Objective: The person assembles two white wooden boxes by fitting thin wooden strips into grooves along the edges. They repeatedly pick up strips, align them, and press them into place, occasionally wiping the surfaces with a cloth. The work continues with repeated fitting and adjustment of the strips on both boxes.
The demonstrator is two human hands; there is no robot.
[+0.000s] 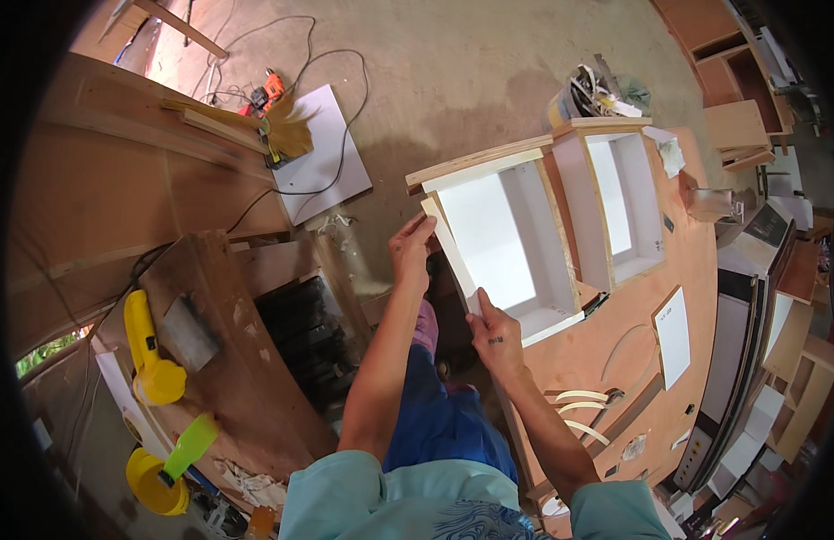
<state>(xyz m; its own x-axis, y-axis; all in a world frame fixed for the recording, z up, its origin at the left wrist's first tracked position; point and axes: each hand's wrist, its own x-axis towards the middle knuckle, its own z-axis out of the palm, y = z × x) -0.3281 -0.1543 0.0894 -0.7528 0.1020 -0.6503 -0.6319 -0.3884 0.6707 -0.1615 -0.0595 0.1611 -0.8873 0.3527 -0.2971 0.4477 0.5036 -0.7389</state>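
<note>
A drawer box (pixel 492 238) with a white inside and bare wooden edges lies on the workbench in front of me. Along its near left edge runs a pale, narrow strip (pixel 450 247). My left hand (pixel 413 249) is closed around the strip's far end, with the fingers bent. Farther down, my right hand (pixel 496 335) has its thumb on top of the strip near the drawer's lower corner, and its other fingers curl in close. The underside of both grips is hidden. A second white-lined drawer box (pixel 599 193) stands to the right of the first.
Curved pale strips (pixel 583 396) and a white panel (pixel 673 337) lie on the brown workbench (pixel 637 306). Behind the drawers stands a bucket of scraps (pixel 592 94). An orange power tool (pixel 268 90) with a trailing cord rests on the floor. To my left, a yellow tool (pixel 151 351) lies on a wooden cabinet.
</note>
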